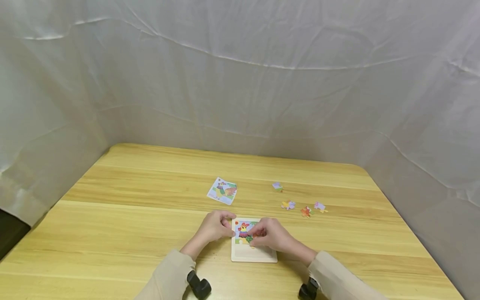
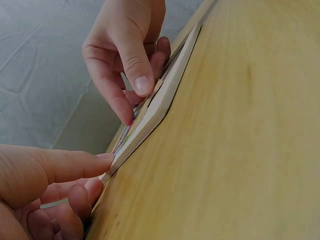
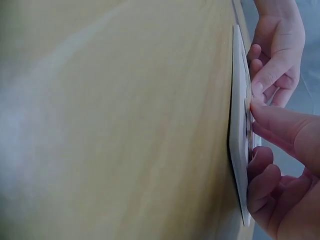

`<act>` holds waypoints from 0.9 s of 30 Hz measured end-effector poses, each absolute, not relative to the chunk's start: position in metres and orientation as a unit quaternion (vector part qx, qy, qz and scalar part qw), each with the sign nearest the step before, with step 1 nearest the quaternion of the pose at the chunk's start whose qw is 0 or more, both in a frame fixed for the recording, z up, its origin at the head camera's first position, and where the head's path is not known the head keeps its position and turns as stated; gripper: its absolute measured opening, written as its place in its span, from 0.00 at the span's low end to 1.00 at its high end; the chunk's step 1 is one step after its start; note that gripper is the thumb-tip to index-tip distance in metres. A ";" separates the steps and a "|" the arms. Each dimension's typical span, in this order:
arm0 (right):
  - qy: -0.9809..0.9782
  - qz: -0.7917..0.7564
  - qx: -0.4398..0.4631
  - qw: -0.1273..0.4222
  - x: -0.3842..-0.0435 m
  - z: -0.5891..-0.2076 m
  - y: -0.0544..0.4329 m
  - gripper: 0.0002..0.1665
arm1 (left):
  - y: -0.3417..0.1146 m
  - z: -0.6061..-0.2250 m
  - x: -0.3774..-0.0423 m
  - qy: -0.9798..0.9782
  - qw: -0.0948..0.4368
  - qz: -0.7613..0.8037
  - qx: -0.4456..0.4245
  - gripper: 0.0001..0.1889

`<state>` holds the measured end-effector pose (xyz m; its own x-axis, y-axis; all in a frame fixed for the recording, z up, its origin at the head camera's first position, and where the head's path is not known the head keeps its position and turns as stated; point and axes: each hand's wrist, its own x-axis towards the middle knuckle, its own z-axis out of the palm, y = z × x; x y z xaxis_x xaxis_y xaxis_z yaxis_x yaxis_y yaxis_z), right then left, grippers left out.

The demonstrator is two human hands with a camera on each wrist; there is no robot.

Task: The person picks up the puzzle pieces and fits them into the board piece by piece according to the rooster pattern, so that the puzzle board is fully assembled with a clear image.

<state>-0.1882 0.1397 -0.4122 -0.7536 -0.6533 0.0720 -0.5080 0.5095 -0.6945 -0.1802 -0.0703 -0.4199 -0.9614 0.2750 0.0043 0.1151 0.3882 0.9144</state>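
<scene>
A shallow wooden puzzle tray (image 1: pixel 255 255) lies on the table before me. Its upper part is filled with jigsaw pieces showing a rooster (image 1: pixel 243 229), while the pale lower strip is bare. My left hand (image 1: pixel 216 227) grips the tray's left edge, thumb on the rim and the other fingers curled at its side. Over the tray's right half, my right hand (image 1: pixel 273 235) pinches a puzzle piece (image 2: pixel 158 87) between thumb and fingers, low against the assembled picture. That hand hides part of the picture. In the right wrist view the tray (image 3: pixel 239 100) appears nearly edge-on.
Beyond the tray lies a picture card (image 1: pixel 222 191) with a rooster. Loose puzzle pieces are scattered at the back right: a lilac and green one (image 1: pixel 277 186), a yellow one (image 1: pixel 288 205), an orange one (image 1: pixel 306 212) and a pink-lilac one (image 1: pixel 319 206). Pale cloth (image 1: pixel 240 100) surrounds the table.
</scene>
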 end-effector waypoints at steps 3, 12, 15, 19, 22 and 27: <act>0.868 -0.353 -0.336 0.093 -0.189 -0.414 0.139 0.10 | -0.070 -0.420 -0.181 0.832 0.082 0.539 0.103 0.23; 0.873 -0.344 -0.332 0.096 -0.191 -0.414 0.138 0.08 | -0.069 -0.423 -0.183 0.836 0.079 0.532 0.105 0.23; 0.868 -0.352 -0.333 0.104 -0.191 -0.413 0.137 0.08 | -0.069 -0.424 -0.183 0.838 0.078 0.530 0.106 0.22; 0.861 -0.367 -0.332 0.116 -0.190 -0.411 0.138 0.08 | -0.069 -0.425 -0.183 0.839 0.078 0.528 0.105 0.22; 0.857 -0.382 -0.325 0.122 -0.189 -0.410 0.140 0.07 | -0.069 -0.425 -0.183 0.838 0.079 0.529 0.102 0.22; 0.860 -0.395 -0.304 0.112 -0.191 -0.405 0.148 0.10 | -0.069 -0.425 -0.183 0.837 0.079 0.532 0.098 0.22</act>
